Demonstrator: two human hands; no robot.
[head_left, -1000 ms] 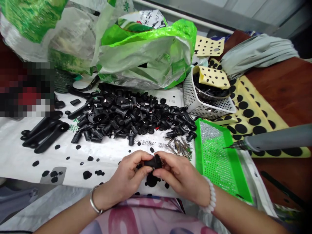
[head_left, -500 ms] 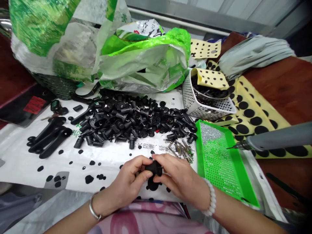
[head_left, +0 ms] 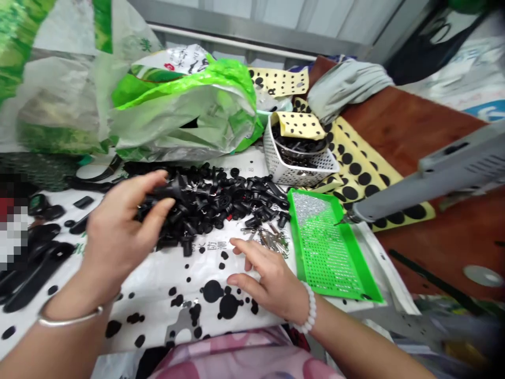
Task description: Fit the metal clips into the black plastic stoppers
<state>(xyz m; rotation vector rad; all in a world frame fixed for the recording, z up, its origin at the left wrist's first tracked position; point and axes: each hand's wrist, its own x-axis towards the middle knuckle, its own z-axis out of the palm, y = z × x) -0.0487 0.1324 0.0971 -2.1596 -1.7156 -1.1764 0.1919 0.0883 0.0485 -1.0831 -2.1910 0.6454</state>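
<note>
My left hand (head_left: 118, 226) is raised at the near left side of a heap of small black plastic parts (head_left: 221, 202). Between its thumb and index finger is a black plastic part (head_left: 175, 190) with a wide flange. Lower and to the right, my right hand (head_left: 272, 281) hovers over the white sheet (head_left: 158, 284), fingers apart and holding nothing. Just beyond its fingertips lies a small pile of metal pieces (head_left: 272, 239). Round black discs (head_left: 229, 306) lie on the sheet close to the right thumb.
Right of the hands is a green tray (head_left: 327, 252) of small silvery pieces. A grey electric screwdriver (head_left: 394, 200) reaches in over its right edge. Behind stand a white basket (head_left: 294, 171) and a green-and-white bag (head_left: 185, 121). Black handles (head_left: 35, 273) lie at the left.
My hands have parted from the black part they both held. My left hand has carried it up and left to the heap; my right hand has opened. The view has swung right.
</note>
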